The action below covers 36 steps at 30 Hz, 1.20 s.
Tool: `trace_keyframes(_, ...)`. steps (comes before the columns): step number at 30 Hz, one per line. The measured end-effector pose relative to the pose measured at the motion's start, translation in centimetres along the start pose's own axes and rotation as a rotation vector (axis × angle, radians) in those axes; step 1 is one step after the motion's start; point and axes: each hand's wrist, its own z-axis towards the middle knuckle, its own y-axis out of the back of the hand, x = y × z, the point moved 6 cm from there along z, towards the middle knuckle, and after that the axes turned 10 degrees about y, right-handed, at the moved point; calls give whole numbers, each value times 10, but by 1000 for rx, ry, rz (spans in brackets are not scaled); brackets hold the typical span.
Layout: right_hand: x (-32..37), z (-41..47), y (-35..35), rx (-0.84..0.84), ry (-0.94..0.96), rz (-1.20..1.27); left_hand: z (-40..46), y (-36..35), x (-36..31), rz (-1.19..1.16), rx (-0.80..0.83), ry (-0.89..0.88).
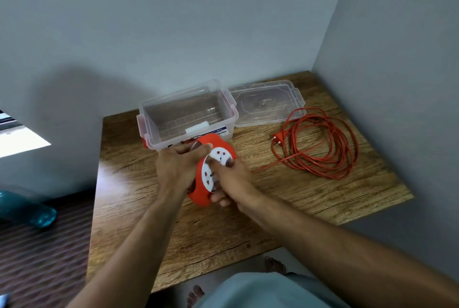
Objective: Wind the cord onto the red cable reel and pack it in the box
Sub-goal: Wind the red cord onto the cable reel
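The red cable reel, with a white socket face, is held tilted just above the wooden table, in front of the box. My left hand grips its upper left rim. My right hand lies on the white face with fingers curled under the lower edge. The red cord lies in a loose coil on the table to the right, its plug at the coil's left side. One strand runs from the coil to the reel. The clear plastic box stands open behind the reel.
The box's clear lid lies flat to the right of the box, by the back wall. Grey walls close the table at the back and right. A teal object lies on the floor at the left. My bare feet show below the table's near edge.
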Motion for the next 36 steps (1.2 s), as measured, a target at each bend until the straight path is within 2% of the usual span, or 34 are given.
trace_keyframes(2,-5,-5,-3,11,-138,231,0,1,0,-20,-7,-14)
trace_keyframes(4,-4,-7,1,66,-122,196,1,3,1,-54,9,5)
trace_keyframes(5,-2,-8,6,80,-65,69,1,4,1,-74,16,21)
trace_keyframes(8,24,-8,31,26,277,-683,1,2,2,-95,64,55)
trace_keyframes(9,33,-8,37,-10,379,-853,1,1,1,-91,74,64)
trace_keyframes(11,49,-9,45,-33,523,-962,2,-1,0,-83,78,80)
trace_keyframes(13,57,-11,40,51,677,-1038,5,-1,-2,-53,70,82)
trace_keyframes(16,56,-17,23,331,1036,-1446,12,0,-6,-3,93,81)
trace_keyframes(18,52,-14,24,458,1158,-1632,16,1,-11,74,125,79)
trace_keyframes(22,47,-11,28,682,1345,-1694,25,2,-17,213,216,129)
trace_keyframes(25,44,-8,30,815,1407,-1750,27,0,-20,279,276,146)
trace_keyframes(29,49,-13,21,722,1538,-1800,26,-7,-24,310,323,137)
trace_keyframes(31,43,-12,16,699,1546,-1788,25,-10,-25,338,338,134)
trace_keyframes(34,38,-7,12,590,1390,-1761,24,-7,-24,311,279,94)
trace_keyframes(36,40,-3,13,408,1217,-1699,23,-4,-21,253,219,65)
